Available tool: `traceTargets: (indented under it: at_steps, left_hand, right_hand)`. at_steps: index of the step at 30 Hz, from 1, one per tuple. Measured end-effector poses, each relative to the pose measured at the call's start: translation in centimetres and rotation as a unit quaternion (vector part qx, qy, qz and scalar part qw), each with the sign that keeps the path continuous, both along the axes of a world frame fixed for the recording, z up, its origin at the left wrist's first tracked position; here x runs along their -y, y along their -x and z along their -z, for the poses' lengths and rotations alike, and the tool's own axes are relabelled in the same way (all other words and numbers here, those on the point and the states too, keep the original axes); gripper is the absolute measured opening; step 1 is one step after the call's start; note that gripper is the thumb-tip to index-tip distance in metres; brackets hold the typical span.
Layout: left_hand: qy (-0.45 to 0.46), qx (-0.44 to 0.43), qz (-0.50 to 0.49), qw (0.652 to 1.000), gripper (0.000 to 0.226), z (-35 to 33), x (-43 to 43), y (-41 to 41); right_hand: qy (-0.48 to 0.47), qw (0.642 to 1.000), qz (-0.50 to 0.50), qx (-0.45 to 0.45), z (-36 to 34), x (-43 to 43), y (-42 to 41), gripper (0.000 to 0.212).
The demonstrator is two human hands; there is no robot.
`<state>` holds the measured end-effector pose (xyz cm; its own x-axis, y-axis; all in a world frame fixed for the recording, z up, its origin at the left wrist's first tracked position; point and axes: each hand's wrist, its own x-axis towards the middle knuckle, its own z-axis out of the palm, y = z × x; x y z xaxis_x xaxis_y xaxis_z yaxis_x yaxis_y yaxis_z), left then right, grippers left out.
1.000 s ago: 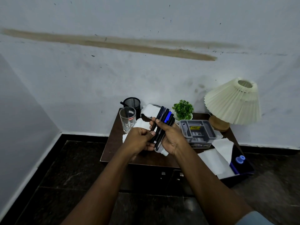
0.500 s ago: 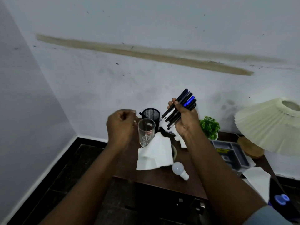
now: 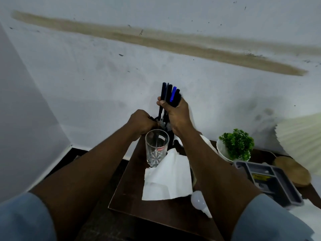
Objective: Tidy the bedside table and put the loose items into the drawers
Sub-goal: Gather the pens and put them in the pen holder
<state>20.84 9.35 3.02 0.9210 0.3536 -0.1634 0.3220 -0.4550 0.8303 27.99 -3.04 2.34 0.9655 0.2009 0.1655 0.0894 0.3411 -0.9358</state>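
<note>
Left hand, closed on the rim of the black mesh pen cup at the back of the counter, steadying it; only a small patch of mesh shows between the two hands. Drinking glass upright just in front of the cup, touching the white paper napkin. Right hand, clasped round a bundle of pens, mostly black with one blue, held near upright with the lower ends at or just inside the cup mouth; how deep they sit cannot be told. Judged step: dropping the pens into the cup; best done by keeping the bundle vertical and centred over the opening, loosening the grip only once every tip is inside, and holding the cup firm so it does not tip against the glass. Light bulb, potted plant and grey tray lie loose further right, not yet put away.
</note>
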Motion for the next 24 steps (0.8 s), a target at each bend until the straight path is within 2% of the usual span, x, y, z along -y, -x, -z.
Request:
traceTargets:
  at_steps: [5, 11, 15, 19, 24]
  left_hand:
    - [-0.054, -0.016, 0.045, 0.997, 0.025, -1.1, -0.6, -0.9]
    - [-0.044, 0.019, 0.068, 0.997, 0.017, -1.9, -1.0, -1.1]
    - [-0.070, 0.078, 0.054, 0.993, 0.023, -2.6, -1.0, -1.5]
    - [-0.086, 0.107, 0.057, 0.989, 0.032, -2.6, -0.7, -2.3]
    - [-0.037, 0.097, 0.075, 0.992, 0.027, -2.4, -0.2, -3.1]
  right_hand:
    - [0.058, 0.996, -0.063, 0.007, 0.3, 0.4, -0.6, 0.034]
    - [0.099, 0.988, -0.118, -0.014, -0.1, 1.0, -0.8, 0.034]
    - [0.115, 0.987, -0.113, -0.006, -0.7, 1.4, -1.2, 0.034]
    - [0.193, 0.976, -0.088, 0.044, -1.7, 2.3, -1.7, 0.029]
    - [0.267, 0.959, -0.073, 0.065, -3.3, 3.3, -2.0, 0.025]
